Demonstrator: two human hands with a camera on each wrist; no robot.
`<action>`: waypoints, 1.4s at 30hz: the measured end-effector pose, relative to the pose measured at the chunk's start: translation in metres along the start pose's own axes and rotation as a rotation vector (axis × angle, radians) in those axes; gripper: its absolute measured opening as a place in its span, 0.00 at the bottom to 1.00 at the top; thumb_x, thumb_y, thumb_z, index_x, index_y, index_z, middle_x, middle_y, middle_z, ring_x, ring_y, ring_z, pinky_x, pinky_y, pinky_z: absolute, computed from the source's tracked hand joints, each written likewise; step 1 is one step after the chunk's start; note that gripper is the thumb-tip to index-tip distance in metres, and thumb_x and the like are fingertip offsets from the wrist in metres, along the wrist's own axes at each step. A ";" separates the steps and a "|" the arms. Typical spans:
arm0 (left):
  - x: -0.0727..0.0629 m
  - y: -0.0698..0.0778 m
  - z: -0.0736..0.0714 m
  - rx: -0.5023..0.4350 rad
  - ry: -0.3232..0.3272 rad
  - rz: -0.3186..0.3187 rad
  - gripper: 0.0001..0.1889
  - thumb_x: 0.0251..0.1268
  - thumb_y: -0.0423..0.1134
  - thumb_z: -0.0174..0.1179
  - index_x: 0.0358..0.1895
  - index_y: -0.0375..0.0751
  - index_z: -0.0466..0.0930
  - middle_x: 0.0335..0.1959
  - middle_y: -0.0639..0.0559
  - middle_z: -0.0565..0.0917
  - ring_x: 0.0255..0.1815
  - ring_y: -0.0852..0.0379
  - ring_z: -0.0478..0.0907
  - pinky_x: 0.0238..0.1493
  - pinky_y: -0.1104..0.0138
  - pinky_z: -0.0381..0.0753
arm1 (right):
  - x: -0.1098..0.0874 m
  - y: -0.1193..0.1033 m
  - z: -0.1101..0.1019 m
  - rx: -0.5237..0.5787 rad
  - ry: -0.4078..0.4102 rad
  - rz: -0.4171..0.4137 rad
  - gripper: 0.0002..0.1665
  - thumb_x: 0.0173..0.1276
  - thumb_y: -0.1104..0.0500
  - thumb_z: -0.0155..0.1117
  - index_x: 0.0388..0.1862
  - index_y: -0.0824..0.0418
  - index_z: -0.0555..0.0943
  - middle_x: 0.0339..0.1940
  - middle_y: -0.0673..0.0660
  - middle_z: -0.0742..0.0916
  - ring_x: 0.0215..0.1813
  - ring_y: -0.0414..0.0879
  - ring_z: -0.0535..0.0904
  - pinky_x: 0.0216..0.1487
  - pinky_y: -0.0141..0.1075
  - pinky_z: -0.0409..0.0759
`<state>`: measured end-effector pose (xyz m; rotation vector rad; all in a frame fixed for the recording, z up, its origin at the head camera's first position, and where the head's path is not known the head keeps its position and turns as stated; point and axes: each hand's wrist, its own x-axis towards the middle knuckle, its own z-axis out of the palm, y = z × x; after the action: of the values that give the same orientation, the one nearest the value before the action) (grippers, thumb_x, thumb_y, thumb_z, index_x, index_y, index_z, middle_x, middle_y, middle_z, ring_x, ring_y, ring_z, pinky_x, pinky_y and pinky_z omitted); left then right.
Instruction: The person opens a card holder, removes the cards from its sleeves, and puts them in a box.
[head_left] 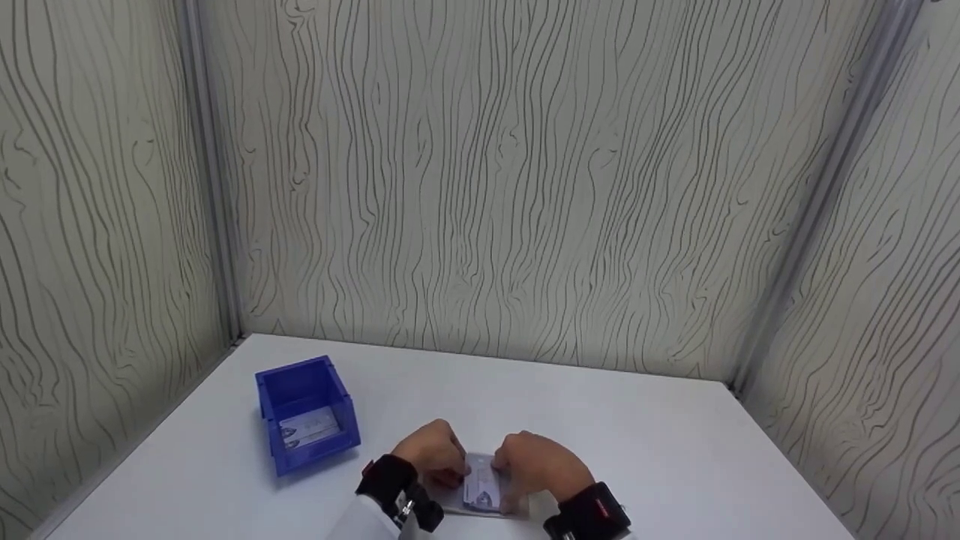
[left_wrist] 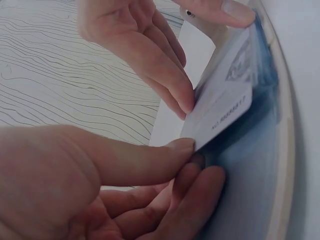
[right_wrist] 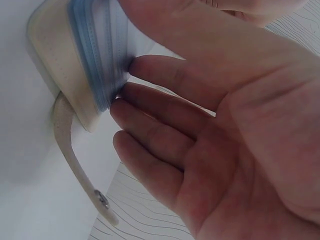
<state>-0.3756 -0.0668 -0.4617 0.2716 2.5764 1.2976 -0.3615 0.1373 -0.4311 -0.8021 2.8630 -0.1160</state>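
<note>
A cream card holder (right_wrist: pixel 52 47) with clear bluish sleeves (right_wrist: pixel 90 55) lies opened on the table between both hands. Its strap (right_wrist: pixel 70 137), with a metal snap, sticks out in the right wrist view. A white printed card (left_wrist: pixel 220 102) bearing a number lies partly in a sleeve. My left hand (head_left: pixel 435 452) pinches one corner of this card between thumb and index finger. With its thumb at one edge of the sleeves and fingertips at the opposite one, my right hand (head_left: pixel 546 465) grips the holder. Both hands partly cover it in the head view.
To the left on the white table (head_left: pixel 600 405) stands a blue bin (head_left: pixel 319 455) with its low front facing me. Printed cards (head_left: pixel 309 427) lie inside it. Wood-patterned panels (head_left: pixel 480 187) enclose the table at the back and sides.
</note>
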 end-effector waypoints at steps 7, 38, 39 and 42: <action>0.004 -0.001 -0.002 0.007 0.003 -0.019 0.06 0.58 0.28 0.73 0.39 0.34 0.93 0.30 0.45 0.92 0.26 0.58 0.88 0.32 0.69 0.86 | 0.000 0.000 -0.004 -0.016 -0.040 0.021 0.17 0.51 0.55 0.89 0.39 0.54 0.91 0.32 0.42 0.88 0.31 0.38 0.71 0.37 0.32 0.75; 0.003 -0.003 -0.001 0.067 0.046 -0.029 0.10 0.60 0.33 0.75 0.23 0.38 0.86 0.21 0.54 0.81 0.23 0.58 0.76 0.27 0.70 0.72 | 0.001 0.005 -0.004 0.032 -0.048 0.061 0.18 0.51 0.55 0.90 0.41 0.54 0.94 0.33 0.42 0.91 0.32 0.36 0.73 0.39 0.33 0.79; 0.003 -0.003 -0.001 0.066 0.044 -0.028 0.10 0.60 0.33 0.74 0.23 0.38 0.85 0.21 0.54 0.80 0.23 0.58 0.75 0.27 0.70 0.72 | 0.001 0.006 -0.004 0.038 -0.046 0.055 0.18 0.50 0.55 0.90 0.41 0.54 0.94 0.33 0.42 0.91 0.32 0.36 0.73 0.38 0.33 0.78; 0.002 -0.001 0.000 0.037 0.034 -0.048 0.07 0.60 0.32 0.74 0.26 0.38 0.86 0.21 0.53 0.82 0.22 0.59 0.76 0.27 0.71 0.73 | 0.000 0.009 -0.003 0.047 -0.038 0.048 0.18 0.49 0.55 0.91 0.39 0.54 0.94 0.32 0.42 0.90 0.32 0.36 0.72 0.37 0.32 0.77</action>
<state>-0.3773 -0.0674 -0.4628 0.1950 2.6204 1.2496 -0.3663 0.1452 -0.4293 -0.7186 2.8303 -0.1602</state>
